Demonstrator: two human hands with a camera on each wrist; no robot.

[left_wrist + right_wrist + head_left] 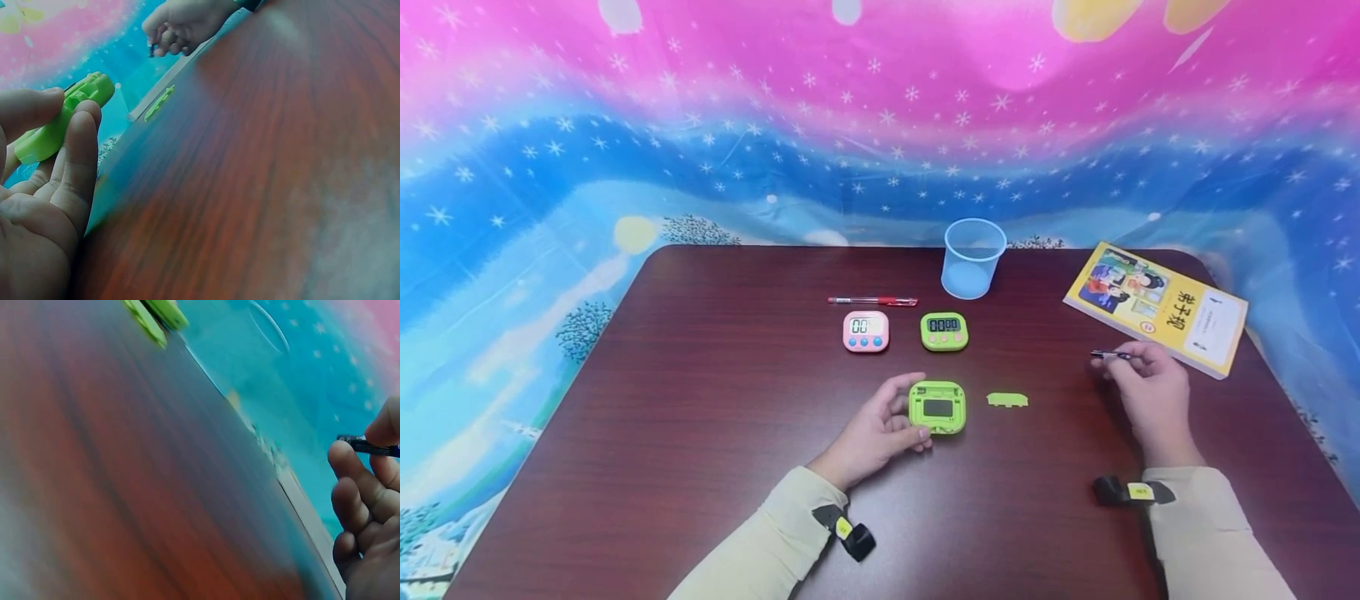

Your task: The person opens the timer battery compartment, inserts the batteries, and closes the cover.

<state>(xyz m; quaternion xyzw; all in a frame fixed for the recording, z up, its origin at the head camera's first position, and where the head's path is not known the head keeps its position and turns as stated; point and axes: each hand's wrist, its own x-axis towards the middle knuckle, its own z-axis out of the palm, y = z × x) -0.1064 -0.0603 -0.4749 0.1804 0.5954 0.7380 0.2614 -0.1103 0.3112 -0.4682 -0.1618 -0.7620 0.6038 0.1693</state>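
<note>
My left hand holds a green digital timer between thumb and fingers, its back turned up and its battery compartment uncovered. In the left wrist view, the timer is seen edge-on in the fingers. To its right on the table lies the green battery cover. My right hand pinches a slim dark battery above the table, apart from the timer. The right wrist view shows this battery between thumb and fingertips, its far end partly cut off.
Behind the left hand stand a pink timer and another green timer. A red pen lies beyond them, beside a blue bin. Near the right hand is a yellow book. A patterned cloth hangs behind the table.
</note>
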